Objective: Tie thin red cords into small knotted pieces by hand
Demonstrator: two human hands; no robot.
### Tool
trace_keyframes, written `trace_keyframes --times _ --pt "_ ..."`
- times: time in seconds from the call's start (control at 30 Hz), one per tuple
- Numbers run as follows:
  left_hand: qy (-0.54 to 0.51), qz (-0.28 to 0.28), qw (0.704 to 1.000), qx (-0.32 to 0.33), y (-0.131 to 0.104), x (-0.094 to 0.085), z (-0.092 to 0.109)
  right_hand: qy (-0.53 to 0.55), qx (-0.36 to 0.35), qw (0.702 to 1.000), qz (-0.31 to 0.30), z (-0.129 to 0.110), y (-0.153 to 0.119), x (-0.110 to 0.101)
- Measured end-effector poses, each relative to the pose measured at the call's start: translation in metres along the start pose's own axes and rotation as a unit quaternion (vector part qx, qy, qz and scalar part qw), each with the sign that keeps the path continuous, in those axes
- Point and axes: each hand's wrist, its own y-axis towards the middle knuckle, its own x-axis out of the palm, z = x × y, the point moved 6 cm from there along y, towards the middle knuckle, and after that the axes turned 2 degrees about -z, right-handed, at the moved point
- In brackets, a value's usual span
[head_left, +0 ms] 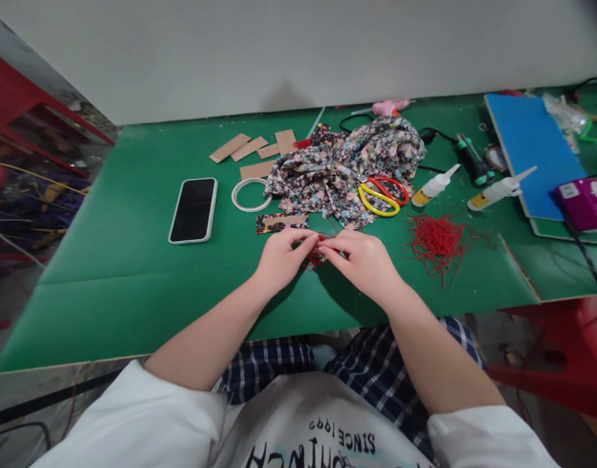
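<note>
Close together at the table's middle, my left hand [286, 255] and my right hand [359, 259] pinch red cord [315, 259] between thumbs and fingertips. Some of that cord hangs in a small tangle below the fingers, and the fingers partly hide it. Just beyond my left hand lies a cardboard strip edged with floral fabric [282, 223]. Crumpled floral cloth [322, 174] spreads behind both hands, with scissors [384, 195] resting on its right side, their handles red and yellow. A loose heap of red cord pieces [437, 242] lies to the right of my right hand.
On the green table [132, 299], a phone [194, 211] and a tape roll [250, 195] lie to the left, below several cardboard pieces [230, 148]. Two white glue bottles [434, 186] stand at right, near a blue board [527, 149] and a purple item [586, 203]. A pale wall rises behind.
</note>
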Motion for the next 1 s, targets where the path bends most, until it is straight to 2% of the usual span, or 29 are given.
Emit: trace_keyframes --times 0.17,0.33,0.67,0.77,0.9,1.0 --pt "-0.027 0.010 0.999 -0.026 0.000 -0.002 -0.004 -0.013 0.027 1.000 -0.005 0.006 0.002 0.001" --pt "-0.099 0.028 0.994 -0.046 0.001 -0.002 -0.013 0.012 0.060 0.998 -0.003 0.011 0.004 0.005" --pt "-0.236 0.051 0.966 -0.091 0.000 -0.002 -0.014 0.170 0.109 0.979 0.024 0.017 0.009 0.015" --pt "-0.270 0.051 0.957 -0.092 0.000 -0.002 -0.014 0.236 0.128 0.963 0.024 0.019 0.010 0.019" --pt "-0.315 0.056 0.942 -0.099 0.000 0.000 -0.017 0.342 0.178 0.922 0.017 0.020 0.010 0.027" --pt "-0.333 0.050 0.936 -0.107 0.000 0.001 -0.018 0.376 0.195 0.905 0.030 0.020 0.009 0.030"
